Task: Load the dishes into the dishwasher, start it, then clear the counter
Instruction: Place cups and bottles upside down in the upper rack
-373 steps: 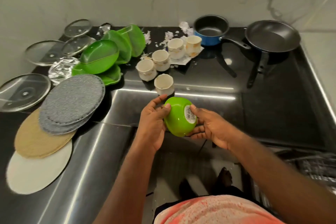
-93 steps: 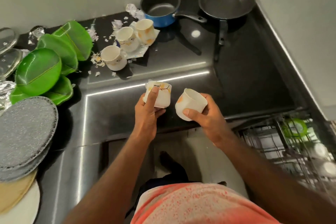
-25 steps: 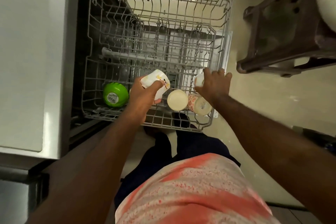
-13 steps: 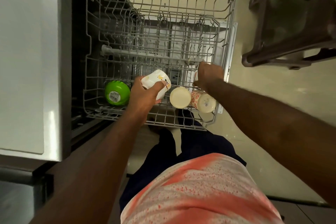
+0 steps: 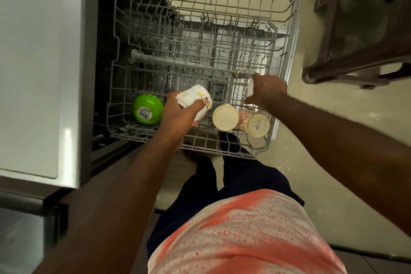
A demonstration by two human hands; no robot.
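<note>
Nothing legible as words or numbers. A white barcode sticker (image 5: 144,114) sits on the upturned base of the green bowl (image 5: 153,104), and a smaller one on the red-patterned cup (image 5: 246,118) (both prints too fine to read).

The grey wire rack (image 5: 287,29) is pulled out of the dishwasher. A green bowl (image 5: 148,112) sits upside down at its 8 o'clock corner, barcode sticker up. A cream cup (image 5: 225,117) and a red-flowered cup (image 5: 254,121) sit inverted and touching at 5 o'clock. The yellow-flowered cup (image 5: 193,100) is tilted in the left hand (image 5: 178,118) at 6 o'clock, and a second white cup (image 5: 248,90), mostly hidden, is in the right hand (image 5: 269,91)
</note>
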